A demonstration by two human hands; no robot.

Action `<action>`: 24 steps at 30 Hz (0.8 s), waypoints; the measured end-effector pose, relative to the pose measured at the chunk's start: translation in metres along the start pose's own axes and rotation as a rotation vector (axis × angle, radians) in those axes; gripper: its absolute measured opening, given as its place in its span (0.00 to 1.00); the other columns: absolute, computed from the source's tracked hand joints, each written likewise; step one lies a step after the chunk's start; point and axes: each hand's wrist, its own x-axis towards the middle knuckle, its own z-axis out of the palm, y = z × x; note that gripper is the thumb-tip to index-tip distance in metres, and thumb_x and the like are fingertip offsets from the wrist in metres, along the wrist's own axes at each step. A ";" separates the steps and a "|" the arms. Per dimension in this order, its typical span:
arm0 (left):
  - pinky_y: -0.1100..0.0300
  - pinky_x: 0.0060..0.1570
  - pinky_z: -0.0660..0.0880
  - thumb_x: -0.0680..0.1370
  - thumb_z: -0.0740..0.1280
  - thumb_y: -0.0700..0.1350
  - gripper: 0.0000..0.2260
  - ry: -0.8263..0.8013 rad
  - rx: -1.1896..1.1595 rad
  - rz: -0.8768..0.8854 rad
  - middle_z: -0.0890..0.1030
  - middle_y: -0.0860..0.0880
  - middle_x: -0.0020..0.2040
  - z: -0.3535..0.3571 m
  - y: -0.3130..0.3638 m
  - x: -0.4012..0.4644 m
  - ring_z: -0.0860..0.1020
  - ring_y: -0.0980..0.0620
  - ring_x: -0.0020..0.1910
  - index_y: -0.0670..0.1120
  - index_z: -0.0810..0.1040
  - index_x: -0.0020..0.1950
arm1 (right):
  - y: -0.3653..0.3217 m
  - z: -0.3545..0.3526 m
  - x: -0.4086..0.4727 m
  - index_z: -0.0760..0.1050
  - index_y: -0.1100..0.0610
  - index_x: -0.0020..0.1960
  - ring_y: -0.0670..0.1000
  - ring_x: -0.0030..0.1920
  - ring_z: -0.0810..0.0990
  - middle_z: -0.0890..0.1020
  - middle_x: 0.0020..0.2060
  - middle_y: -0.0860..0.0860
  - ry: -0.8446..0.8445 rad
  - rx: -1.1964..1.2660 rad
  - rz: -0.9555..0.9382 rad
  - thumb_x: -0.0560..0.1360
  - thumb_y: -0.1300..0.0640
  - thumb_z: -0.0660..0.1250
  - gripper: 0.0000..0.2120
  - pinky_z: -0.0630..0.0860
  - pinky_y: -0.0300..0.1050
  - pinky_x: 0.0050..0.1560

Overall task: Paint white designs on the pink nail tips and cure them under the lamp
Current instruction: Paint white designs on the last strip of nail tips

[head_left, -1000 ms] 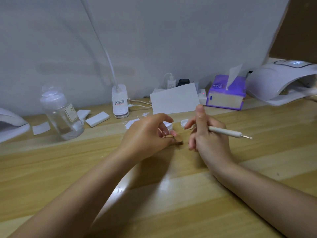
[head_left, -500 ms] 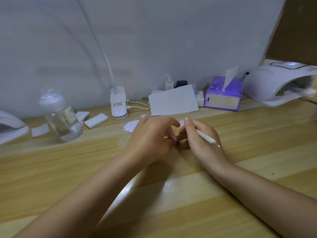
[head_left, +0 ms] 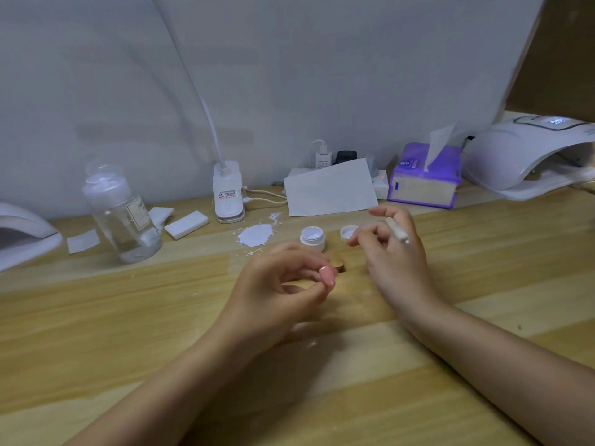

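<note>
Both hands busy: left hand pinches pink nail tip; right hand grips pen.

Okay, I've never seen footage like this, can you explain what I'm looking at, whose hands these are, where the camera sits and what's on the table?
There is no machine here. A person wears a camera on the head, so you look forward and down at their own two bare hands over a wooden table.

The left hand pinches a pink nail tip. The right hand holds a thin white painting tool.

Between the hands, farther back, stand a small open jar and its lid, beside a white smear on the wood. At the back are a clear bottle, a sheet of paper, a purple tissue pack and, far right, the white curing lamp.
</note>
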 end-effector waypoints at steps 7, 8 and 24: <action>0.59 0.42 0.78 0.70 0.70 0.34 0.09 -0.015 -0.071 -0.066 0.83 0.51 0.39 -0.003 -0.009 -0.005 0.81 0.58 0.40 0.48 0.81 0.36 | -0.022 -0.015 0.022 0.61 0.48 0.70 0.39 0.21 0.67 0.77 0.48 0.47 -0.103 0.072 0.085 0.78 0.66 0.50 0.24 0.63 0.29 0.24; 0.61 0.40 0.78 0.70 0.70 0.34 0.09 -0.010 -0.083 -0.077 0.83 0.51 0.39 -0.003 -0.009 -0.006 0.80 0.58 0.39 0.48 0.81 0.36 | -0.024 -0.018 0.025 0.65 0.45 0.67 0.41 0.20 0.65 0.78 0.48 0.46 -0.122 0.115 0.094 0.79 0.61 0.50 0.20 0.63 0.31 0.23; 0.69 0.41 0.76 0.71 0.70 0.34 0.10 0.032 -0.033 -0.105 0.84 0.52 0.40 -0.002 -0.011 -0.005 0.82 0.57 0.42 0.47 0.81 0.34 | -0.037 -0.020 0.044 0.71 0.50 0.45 0.42 0.20 0.66 0.73 0.22 0.42 -0.076 0.325 -0.108 0.69 0.57 0.71 0.10 0.66 0.35 0.22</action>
